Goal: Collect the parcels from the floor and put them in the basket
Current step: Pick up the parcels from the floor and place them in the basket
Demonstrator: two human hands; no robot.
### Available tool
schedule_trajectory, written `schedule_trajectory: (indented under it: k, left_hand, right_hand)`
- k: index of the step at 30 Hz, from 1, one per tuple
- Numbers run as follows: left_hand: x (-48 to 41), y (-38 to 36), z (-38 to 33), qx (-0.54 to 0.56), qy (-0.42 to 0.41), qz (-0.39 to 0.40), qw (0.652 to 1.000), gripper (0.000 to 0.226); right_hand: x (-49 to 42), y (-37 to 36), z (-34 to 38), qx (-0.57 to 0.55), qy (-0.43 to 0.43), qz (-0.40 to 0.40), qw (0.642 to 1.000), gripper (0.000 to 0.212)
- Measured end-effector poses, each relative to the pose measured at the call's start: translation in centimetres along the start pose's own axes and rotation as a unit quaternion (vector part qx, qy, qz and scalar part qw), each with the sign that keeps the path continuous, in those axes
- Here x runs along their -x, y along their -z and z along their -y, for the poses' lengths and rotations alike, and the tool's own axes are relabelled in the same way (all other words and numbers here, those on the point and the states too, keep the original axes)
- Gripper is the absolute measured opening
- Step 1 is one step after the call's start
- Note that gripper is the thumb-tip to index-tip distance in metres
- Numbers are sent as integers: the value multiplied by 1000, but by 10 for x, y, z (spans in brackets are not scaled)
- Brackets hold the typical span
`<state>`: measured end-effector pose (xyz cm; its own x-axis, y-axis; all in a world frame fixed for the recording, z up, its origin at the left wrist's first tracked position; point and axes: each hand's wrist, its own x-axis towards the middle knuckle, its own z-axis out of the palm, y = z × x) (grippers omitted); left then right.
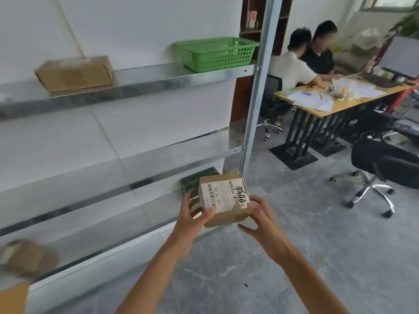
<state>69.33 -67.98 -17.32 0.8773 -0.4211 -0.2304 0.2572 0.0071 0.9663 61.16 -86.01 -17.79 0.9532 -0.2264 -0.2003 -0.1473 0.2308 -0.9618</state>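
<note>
A small cardboard parcel (226,200) with a white shipping label sits in the air in front of me, above the grey floor. My left hand (192,214) grips its left side, thumb on the label. My right hand (260,216) touches its right edge with spread, relaxed fingers. A green plastic basket (215,54) stands on the top metal shelf, up and behind the parcel. A green flat parcel (195,182) lies on the floor by the shelf post, partly hidden by the held box.
A metal shelf rack (136,80) fills the left, with a brown carton (74,73) on top and blurred parcels (27,257) low left. Two people sit at a desk (340,96) at the right. A black office chair (385,168) stands on the floor.
</note>
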Motion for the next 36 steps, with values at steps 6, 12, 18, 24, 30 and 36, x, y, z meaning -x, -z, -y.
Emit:
schedule_trajectory:
  k: [6, 12, 18, 24, 30, 36]
  left_hand:
    - [74, -17, -5, -104, -94, 21, 990, 97]
    - [149, -32, 2, -213, -169, -86, 958, 105]
    - [219, -34, 3, -168, -147, -183, 957, 131]
    - [282, 25, -2, -90, -133, -186, 969, 73]
    - [347, 83, -15, -46, -117, -157, 980, 52]
    - [420, 128, -16, -98, -143, -282, 944, 44]
  right_hand:
    - [55, -9, 19, 85, 42, 8, 995, 42]
    - [113, -13, 14, 130, 41, 31, 990, 18]
    - [162, -60, 13, 264, 123, 52, 955, 99]
    - [190, -97, 26, 188, 151, 82, 967, 72]
    - [220, -153, 34, 48, -42, 266, 962, 68]
    - [278, -240, -11, -13, -29, 143, 989, 55]
